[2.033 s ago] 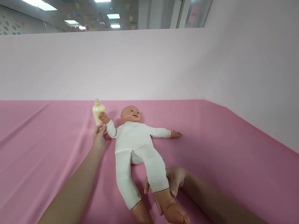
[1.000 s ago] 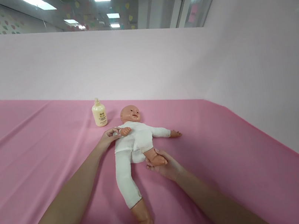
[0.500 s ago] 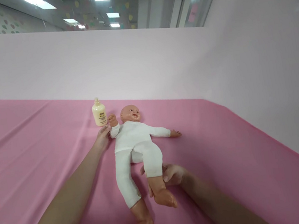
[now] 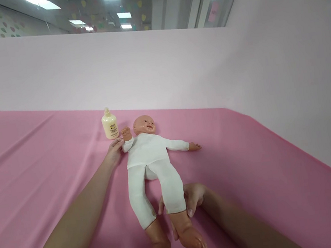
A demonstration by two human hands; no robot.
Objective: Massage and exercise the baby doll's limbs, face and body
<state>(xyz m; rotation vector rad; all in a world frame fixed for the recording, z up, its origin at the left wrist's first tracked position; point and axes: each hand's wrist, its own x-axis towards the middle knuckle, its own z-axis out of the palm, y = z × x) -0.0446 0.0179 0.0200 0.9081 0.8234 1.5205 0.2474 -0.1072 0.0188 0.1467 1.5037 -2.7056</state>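
Note:
A baby doll (image 4: 146, 149) in a white cloth suit lies on its back, head away from me. Its bare feet point towards me. My left hand (image 4: 115, 149) is closed at the doll's bent arm on the left, fingertips against the wrist and white cuff. Under the doll's leg on the right is my right hand (image 4: 194, 197), its thumb on the outer side and fingers showing between the legs. Part of that hand is hidden behind the leg. A pale yellow pump bottle (image 4: 110, 126) stands just beyond my left fingertips.
A pink sheet (image 4: 236, 163) with some creases covers the surface beneath the doll. White padded walls (image 4: 107, 70) rise at the back and right. Above the back wall is a glass window (image 4: 135, 4) with reflected ceiling lights.
My right hand has brought the doll's leg down towards me, so it lies straighter and its foot is nearer. My left hand has barely moved at the doll's arm.

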